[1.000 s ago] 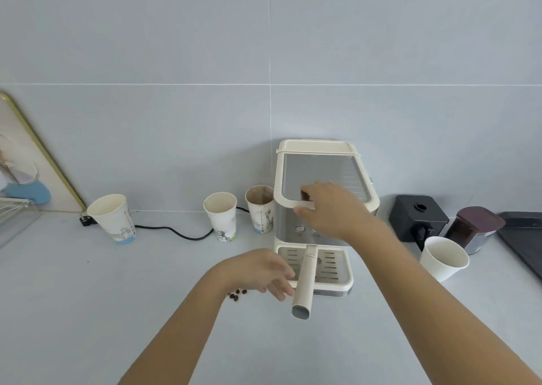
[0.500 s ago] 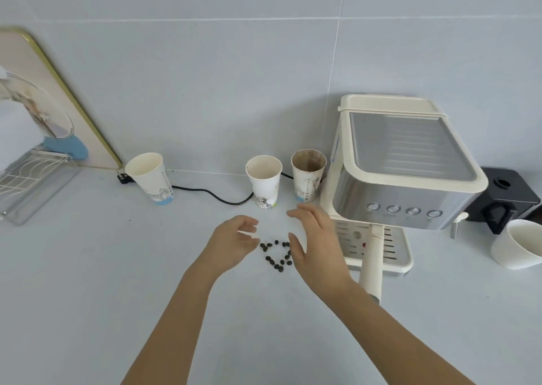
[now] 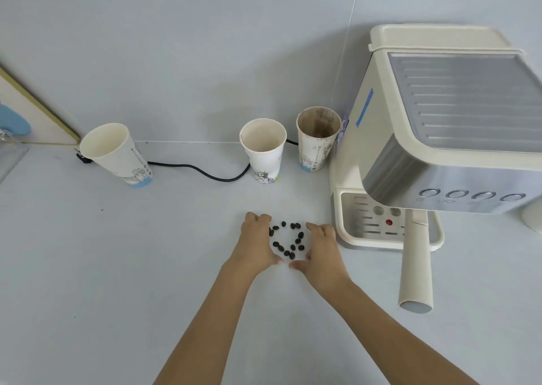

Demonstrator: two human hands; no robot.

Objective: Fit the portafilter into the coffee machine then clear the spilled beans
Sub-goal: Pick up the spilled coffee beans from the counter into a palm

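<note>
Several dark coffee beans [image 3: 289, 241] lie scattered on the white counter, left of the cream and steel coffee machine [image 3: 434, 138]. My left hand [image 3: 256, 244] rests on the counter at the beans' left side, fingers curled around them. My right hand [image 3: 321, 251] cups them from the right, and the two thumbs nearly meet below the pile. Neither hand holds anything. The portafilter's cream handle [image 3: 416, 264] sticks out toward me from under the machine's front, above the drip tray [image 3: 369, 223].
Three paper cups stand near the wall: one at the left [image 3: 117, 154], one in the middle [image 3: 264, 150], and a coffee-stained one [image 3: 316, 138] beside the machine. A black cable [image 3: 202, 172] runs behind them. A white cup edge [image 3: 532, 220] shows at far right.
My right hand left the top of the machine and came down beside the beans. Both hands closed in around the pile. My view dropped and shifted left.
</note>
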